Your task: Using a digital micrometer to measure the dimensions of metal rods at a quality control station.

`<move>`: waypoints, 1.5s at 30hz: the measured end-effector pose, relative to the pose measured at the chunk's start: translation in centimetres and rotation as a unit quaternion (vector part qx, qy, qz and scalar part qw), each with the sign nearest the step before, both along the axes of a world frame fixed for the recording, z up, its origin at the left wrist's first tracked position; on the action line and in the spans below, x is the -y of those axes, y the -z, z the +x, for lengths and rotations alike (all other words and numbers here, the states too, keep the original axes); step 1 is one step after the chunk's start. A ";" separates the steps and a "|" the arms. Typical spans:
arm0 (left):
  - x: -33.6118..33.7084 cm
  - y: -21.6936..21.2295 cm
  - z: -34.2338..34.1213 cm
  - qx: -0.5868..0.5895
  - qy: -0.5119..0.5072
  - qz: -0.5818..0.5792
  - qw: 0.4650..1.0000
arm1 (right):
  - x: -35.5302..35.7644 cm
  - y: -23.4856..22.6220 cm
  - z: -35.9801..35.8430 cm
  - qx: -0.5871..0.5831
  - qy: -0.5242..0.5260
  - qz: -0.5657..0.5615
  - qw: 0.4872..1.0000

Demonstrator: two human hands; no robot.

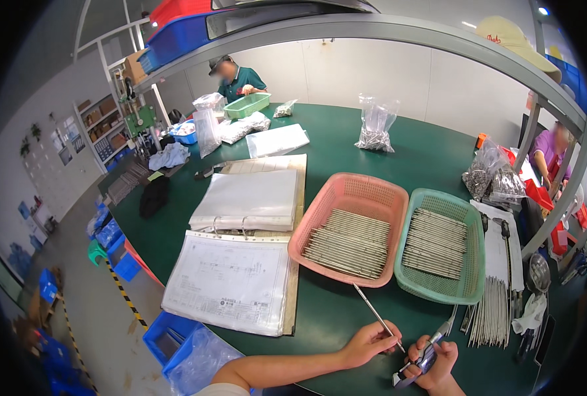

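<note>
Between the fingertips of my left hand (371, 344) is a thin metal rod (373, 307), tilted with its far end near the pink basket (298, 244). My right hand (439, 371) is wrapped round a caliper (426, 360), its jaws toward the rod's near end; whether they touch is too small to tell. Rows of similar metal rods (347, 244) lie in the pink basket. More rods (434, 244) lie in the green basket (407, 285) beside it. A bundle of loose rods (490, 315) rests on the table to the right of my right hand.
An open ring binder (231, 280) with a drawing lies left on the green table (336, 142). Bags of metal parts (375, 132) stand farther back. A shelf frame (399, 28) spans overhead. Two people (239, 79) sit at the far side and right. Blue bins (168, 336) stand below the left edge.
</note>
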State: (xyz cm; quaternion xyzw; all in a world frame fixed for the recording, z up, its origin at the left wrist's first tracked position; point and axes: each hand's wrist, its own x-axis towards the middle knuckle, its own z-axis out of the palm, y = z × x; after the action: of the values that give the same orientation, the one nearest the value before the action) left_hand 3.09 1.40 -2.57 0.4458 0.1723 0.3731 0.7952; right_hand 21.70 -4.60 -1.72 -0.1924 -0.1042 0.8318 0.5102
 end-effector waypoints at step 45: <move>1.7 -2.5 -0.4 -0.074 0.014 0.008 0.997 | -0.1 -3.1 -0.4 0.082 0.119 -0.004 0.990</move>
State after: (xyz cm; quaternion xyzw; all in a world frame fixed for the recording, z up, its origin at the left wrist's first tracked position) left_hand 2.71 -0.28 -0.10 0.4808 0.2213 0.3297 0.7818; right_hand 21.32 -4.51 1.41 -0.2731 -0.1183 0.7472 0.5943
